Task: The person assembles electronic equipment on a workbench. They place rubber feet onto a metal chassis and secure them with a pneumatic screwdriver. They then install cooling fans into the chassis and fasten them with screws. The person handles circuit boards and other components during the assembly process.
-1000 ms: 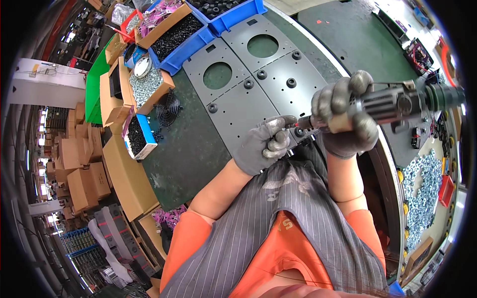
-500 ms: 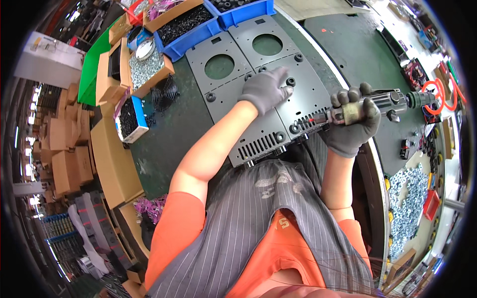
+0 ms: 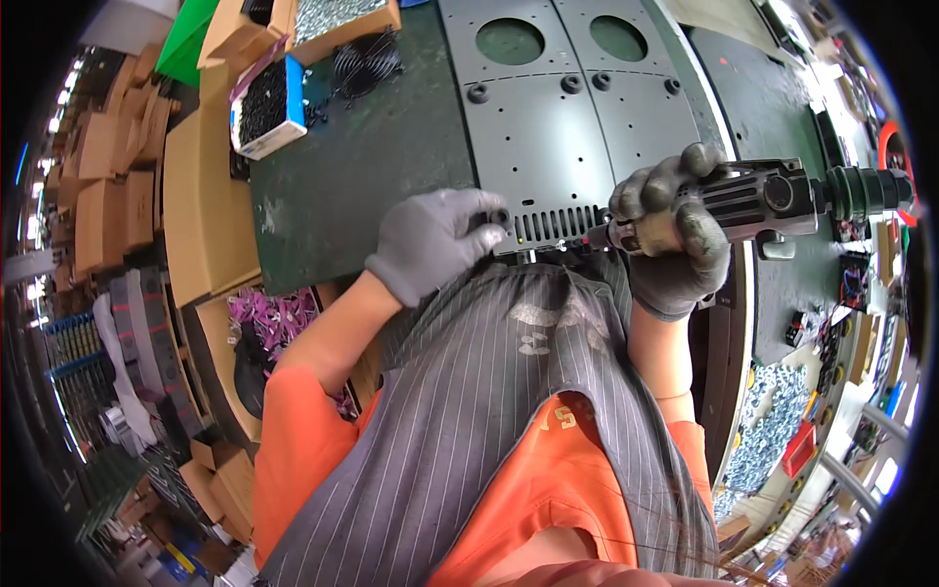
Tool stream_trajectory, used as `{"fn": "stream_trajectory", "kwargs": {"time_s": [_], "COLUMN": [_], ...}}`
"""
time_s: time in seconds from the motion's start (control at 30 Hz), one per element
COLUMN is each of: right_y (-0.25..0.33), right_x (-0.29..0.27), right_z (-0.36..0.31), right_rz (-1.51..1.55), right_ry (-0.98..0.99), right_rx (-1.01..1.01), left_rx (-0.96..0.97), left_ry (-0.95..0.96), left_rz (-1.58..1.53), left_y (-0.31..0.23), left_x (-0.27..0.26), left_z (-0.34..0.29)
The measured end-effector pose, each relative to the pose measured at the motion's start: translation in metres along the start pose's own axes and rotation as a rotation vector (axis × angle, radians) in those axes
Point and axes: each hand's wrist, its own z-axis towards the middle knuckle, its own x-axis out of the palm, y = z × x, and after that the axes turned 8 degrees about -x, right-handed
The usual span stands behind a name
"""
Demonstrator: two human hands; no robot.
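Two grey metal panels [image 3: 536, 147] lie side by side on the green bench, each with a large round hole and small drilled holes. Black round rubber feet [image 3: 571, 84] sit along their middle. At the near left corner of the left panel, my gloved left hand [image 3: 428, 243] pinches a black rubber foot [image 3: 502, 218] between thumb and fingers. My gloved right hand [image 3: 675, 233] is wrapped around a black air screwdriver [image 3: 758, 203], held sideways. Its tip points left, close to the vent slots [image 3: 558, 225] at the panels' near edge.
Left on the bench are a black wire fan guard [image 3: 367, 63] and a box of small black parts [image 3: 272, 112]. A carton of silvery screws [image 3: 337, 20] stands behind. Purple parts fill a carton [image 3: 220, 362] below the bench. Metal hardware [image 3: 768, 421] lies at right.
My left hand has moved from the middle of the panels to the near left corner and now pinches a rubber foot. The view has shifted; my right hand still grips the screwdriver.
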Motion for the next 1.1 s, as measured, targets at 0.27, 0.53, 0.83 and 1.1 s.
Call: {"fn": "stream_trajectory", "kwargs": {"time_s": [0.27, 0.53, 0.83, 1.1], "right_y": [-0.031, -0.055, -0.064, -0.057], "right_x": [0.032, 0.047, 0.035, 0.025], "right_z": [0.005, -0.001, 0.004, 0.008], "right_rz": [-0.057, -0.243, -0.098, -0.176], "right_ry": [0.089, 0.184, 0.312, 0.336], "right_rx": [0.018, 0.150, 0.281, 0.355], "left_rx": [0.023, 0.033, 0.057, 0.079], "left_ry": [-0.092, -0.070, -0.082, 0.136], "left_rz": [0.186, 0.157, 0.186, 0.176], "left_y": [0.005, 0.013, 0.015, 0.000], "left_x": [0.023, 0.025, 0.030, 0.003], "left_z": [-0.011, -0.009, -0.007, 0.006]}}
